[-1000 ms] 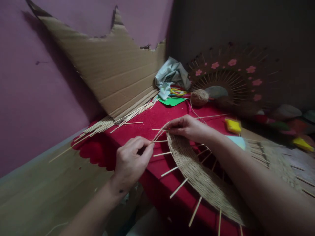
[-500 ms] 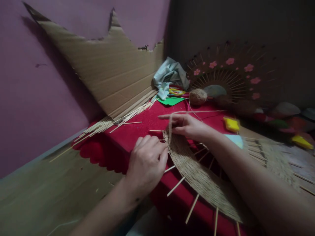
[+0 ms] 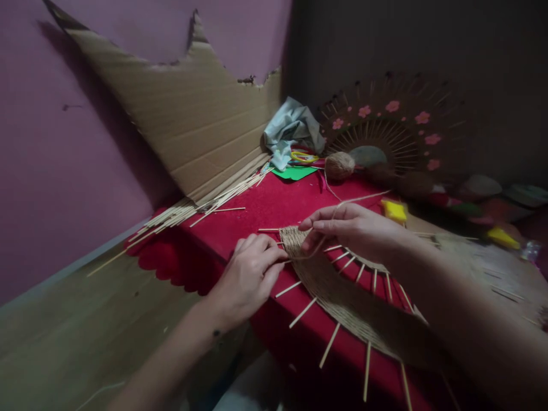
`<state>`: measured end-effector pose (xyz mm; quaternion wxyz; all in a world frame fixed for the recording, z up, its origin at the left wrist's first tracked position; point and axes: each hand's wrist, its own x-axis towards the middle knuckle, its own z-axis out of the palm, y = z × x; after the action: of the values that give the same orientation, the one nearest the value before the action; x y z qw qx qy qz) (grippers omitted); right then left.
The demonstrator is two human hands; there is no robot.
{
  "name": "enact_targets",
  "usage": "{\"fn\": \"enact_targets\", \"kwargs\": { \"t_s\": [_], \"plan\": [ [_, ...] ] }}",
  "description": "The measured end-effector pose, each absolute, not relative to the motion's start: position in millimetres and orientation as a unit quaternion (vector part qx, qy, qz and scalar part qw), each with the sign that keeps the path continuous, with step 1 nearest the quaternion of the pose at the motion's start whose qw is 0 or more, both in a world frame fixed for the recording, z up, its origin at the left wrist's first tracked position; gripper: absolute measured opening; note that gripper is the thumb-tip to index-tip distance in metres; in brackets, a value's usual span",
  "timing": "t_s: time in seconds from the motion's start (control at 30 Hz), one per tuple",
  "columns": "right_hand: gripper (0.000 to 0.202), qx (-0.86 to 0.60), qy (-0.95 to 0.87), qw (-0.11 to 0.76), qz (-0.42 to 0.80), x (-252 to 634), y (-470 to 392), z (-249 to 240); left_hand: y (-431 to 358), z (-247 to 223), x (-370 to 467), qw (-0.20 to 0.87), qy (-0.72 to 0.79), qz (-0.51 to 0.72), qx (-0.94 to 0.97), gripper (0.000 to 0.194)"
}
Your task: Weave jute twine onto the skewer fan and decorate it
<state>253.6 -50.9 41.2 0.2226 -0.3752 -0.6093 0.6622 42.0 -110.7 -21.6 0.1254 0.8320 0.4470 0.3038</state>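
Observation:
A curved band of woven twine (image 3: pixel 342 308) on thin wooden sticks lies on the red cloth (image 3: pixel 282 197). At its left outer edge, my left hand (image 3: pixel 250 274) is closed, thumb and fingers pinching the twine beside a stick. Over the band's upper end, my right hand (image 3: pixel 355 225) pinches a strand of twine (image 3: pixel 311 256) between thumb and fingers. This strand runs from my left fingertips up to the right hand, then passes behind its fingers toward the back right. Part of the band is hidden under my right forearm.
Loose sticks (image 3: pixel 171 220) lie along the cloth's left edge, beside a leaning cardboard sheet (image 3: pixel 184 114). Behind are a twine ball (image 3: pixel 339 166), green paper (image 3: pixel 295 173), a crumpled pale cloth (image 3: pixel 293 128) and a flowered stick fan (image 3: pixel 385 137). A yellow packet (image 3: pixel 394 210) sits to the right.
My right hand has moved right and slightly down, drawing the twine from an upright loop to a low strand across the band. My left hand stays at the outer edge.

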Motion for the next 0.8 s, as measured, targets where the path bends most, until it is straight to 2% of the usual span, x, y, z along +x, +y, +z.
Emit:
{"fn": "enact_targets", "kwargs": {
  "t_s": [0.17,0.33,0.6,0.8],
  "plan": [
    [0.023,-0.428,-0.609,0.213,0.632,264,-78,42,-109,-19,36,0.161,0.448,0.29,0.83,0.018],
    [0.02,-0.437,-0.579,0.212,0.654,261,-102,36,-105,-22,36,0.173,0.456,0.307,0.817,0.028],
    [0.023,-0.431,-0.627,0.194,0.62,250,-134,36,-111,-23,44,0.098,0.393,0.299,0.864,0.022],
    [0.02,-0.409,-0.673,0.213,0.578,245,-151,40,-126,-20,40,0.131,0.34,0.279,0.889,0.018]
  ]
}}
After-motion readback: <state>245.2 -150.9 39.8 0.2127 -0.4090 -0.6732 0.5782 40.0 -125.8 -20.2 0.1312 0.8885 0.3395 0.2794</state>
